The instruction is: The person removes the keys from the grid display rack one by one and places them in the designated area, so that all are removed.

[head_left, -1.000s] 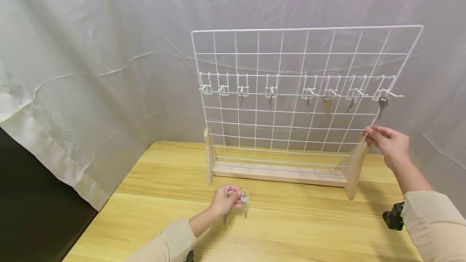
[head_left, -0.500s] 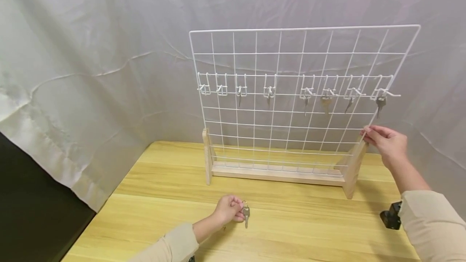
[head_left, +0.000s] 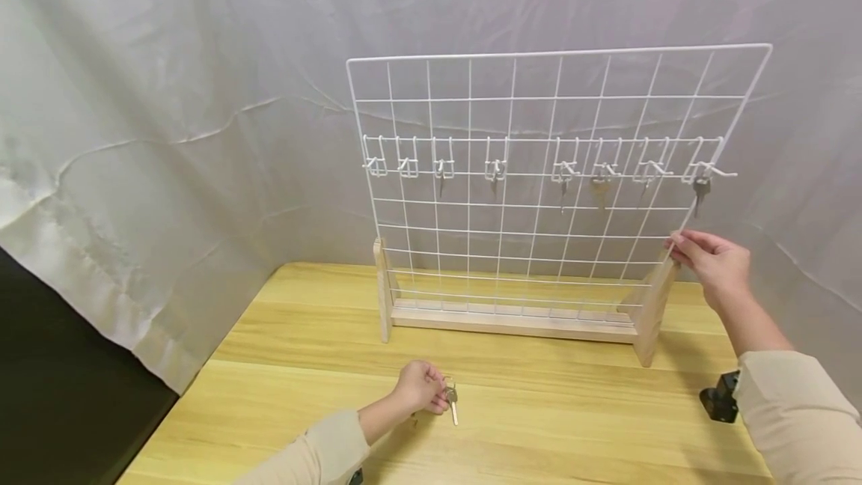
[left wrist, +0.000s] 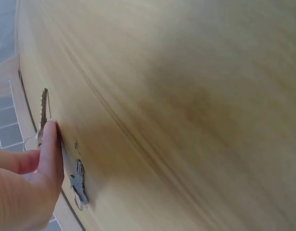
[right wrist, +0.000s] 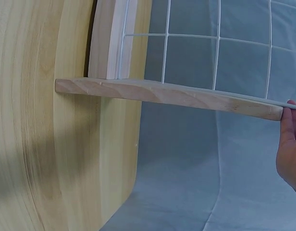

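Low over the table, my left hand point(head_left: 419, 388) pinches a key point(head_left: 453, 404) by its small ring; the key hangs beside the fingertips. A second key point(left wrist: 78, 183) with a ring shows just beyond the fingers in the left wrist view. Whether it hangs from the hand or lies on the wood, I cannot tell. My right hand point(head_left: 722, 264) grips the right edge of a white wire grid rack point(head_left: 498, 204), at the top of its wooden side support point(right wrist: 186, 97). A row of white hooks point(head_left: 496, 169) crosses the grid, and several bear keys, such as the rightmost key point(head_left: 702, 191).
The rack's wooden base bar point(head_left: 512, 322) stands on a light wood table point(head_left: 323, 388). Grey cloth point(head_left: 202, 171) hangs behind and at the sides. A black surface point(head_left: 60, 380) lies at the lower left. The two leftmost hooks point(head_left: 390, 165) bear no key.
My left hand has come down and a little nearer with the key, which has turned on its ring. The rack sits slightly further left in view. My right hand keeps its grip.
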The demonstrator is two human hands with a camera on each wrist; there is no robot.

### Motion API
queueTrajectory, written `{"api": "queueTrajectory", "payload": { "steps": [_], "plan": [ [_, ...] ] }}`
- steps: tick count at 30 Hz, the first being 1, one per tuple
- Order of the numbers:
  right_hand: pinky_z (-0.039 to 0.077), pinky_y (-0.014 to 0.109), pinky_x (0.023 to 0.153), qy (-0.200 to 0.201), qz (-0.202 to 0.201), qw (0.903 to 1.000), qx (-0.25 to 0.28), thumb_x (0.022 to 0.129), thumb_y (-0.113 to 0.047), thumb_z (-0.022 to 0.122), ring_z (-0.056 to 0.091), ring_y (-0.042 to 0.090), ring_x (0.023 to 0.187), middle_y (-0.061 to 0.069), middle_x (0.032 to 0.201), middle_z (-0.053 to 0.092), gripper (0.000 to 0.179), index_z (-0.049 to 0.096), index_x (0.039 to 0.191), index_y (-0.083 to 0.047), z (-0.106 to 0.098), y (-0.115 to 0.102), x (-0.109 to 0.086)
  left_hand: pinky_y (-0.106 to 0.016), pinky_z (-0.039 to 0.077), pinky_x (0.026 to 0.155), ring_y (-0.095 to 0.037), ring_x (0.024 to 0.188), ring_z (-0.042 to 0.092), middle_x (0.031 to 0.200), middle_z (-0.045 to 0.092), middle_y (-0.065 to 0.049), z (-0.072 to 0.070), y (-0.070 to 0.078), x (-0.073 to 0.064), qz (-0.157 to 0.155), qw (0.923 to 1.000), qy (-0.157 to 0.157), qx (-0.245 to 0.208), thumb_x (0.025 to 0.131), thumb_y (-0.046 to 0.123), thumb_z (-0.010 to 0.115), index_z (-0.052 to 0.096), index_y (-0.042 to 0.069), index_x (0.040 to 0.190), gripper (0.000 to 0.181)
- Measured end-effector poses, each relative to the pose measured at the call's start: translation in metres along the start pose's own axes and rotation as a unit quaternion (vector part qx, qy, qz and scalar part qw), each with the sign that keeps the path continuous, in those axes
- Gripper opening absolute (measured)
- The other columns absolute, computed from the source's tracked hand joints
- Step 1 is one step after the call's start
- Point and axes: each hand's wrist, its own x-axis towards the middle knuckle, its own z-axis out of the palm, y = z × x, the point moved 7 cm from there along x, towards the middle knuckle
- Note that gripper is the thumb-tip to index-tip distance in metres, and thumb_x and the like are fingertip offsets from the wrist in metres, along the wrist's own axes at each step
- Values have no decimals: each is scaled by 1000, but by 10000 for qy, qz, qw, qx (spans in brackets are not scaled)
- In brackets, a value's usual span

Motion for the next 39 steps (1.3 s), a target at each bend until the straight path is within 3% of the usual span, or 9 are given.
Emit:
{"api": "queueTrajectory", "payload": {
  "steps": [15,22,26,28,30,32,36,37,39],
  "plan": [
    [55,16,61,48,-108,9998,-178,81,2,65,69,8,64,-1,69,72,15,73,76,-10,0,1,1,-28,54,44,-22,44,61,56,61,-19,3,14,2,402,9931,96,1098,82,-13,55,56,-10,68,14],
    [55,16,61,-14,-132,9998,-131,81,4,64,70,8,64,0,69,72,16,73,76,-9,0,1,1,-26,54,44,-19,45,59,58,60,-15,6,14,0,719,9904,11,1182,85,-10,54,55,-9,76,9],
    [55,15,61,33,-114,9995,-280,82,2,63,69,6,64,-2,69,72,18,72,76,-12,-1,0,0,-18,49,41,-8,44,53,57,59,-9,8,18,-6,1419,9729,-89,1822,86,-7,53,57,-7,81,7],
    [54,15,61,37,-102,9992,-374,83,2,62,69,5,64,-3,69,72,19,72,76,-13,-1,0,0,-12,45,42,-2,46,49,62,61,-6,10,22,-12,2010,9478,-72,2475,86,-5,54,59,-5,82,7],
    [54,14,60,15,-97,9990,-438,84,2,61,69,4,64,-4,69,72,21,72,76,-14,-1,0,1,-9,46,49,-1,55,52,71,63,-4,13,25,-19,2716,9031,-11,3325,86,-1,57,62,-2,86,6],
    [54,14,59,9,-97,9990,-429,85,3,60,69,5,63,-4,68,72,23,72,75,-14,-1,0,1,-10,50,62,-3,69,57,83,64,-2,19,27,-30,3495,8408,-4,4135,86,5,59,64,2,92,8],
    [54,15,58,20,-133,9993,-344,84,5,60,69,5,62,-3,67,72,23,72,74,-12,0,0,1,-21,50,92,-14,104,61,111,64,-5,32,16,-52,4771,6972,-225,5346,90,18,57,62,7,108,23],
    [54,15,58,18,-153,9993,-328,84,5,60,69,6,62,-3,67,72,22,72,75,-11,0,0,1,-25,48,96,-16,111,59,119,62,-6,34,11,-56,4905,6685,-335,5581,92,22,53,60,6,115,28],
    [54,15,58,5,-199,9993,-307,83,5,61,69,6,62,-3,67,72,21,72,75,-11,0,0,1,-31,44,102,-20,123,52,133,54,-9,37,2,-62,4873,6377,-721,5922,98,27,42,53,6,126,37]
  ]
}}
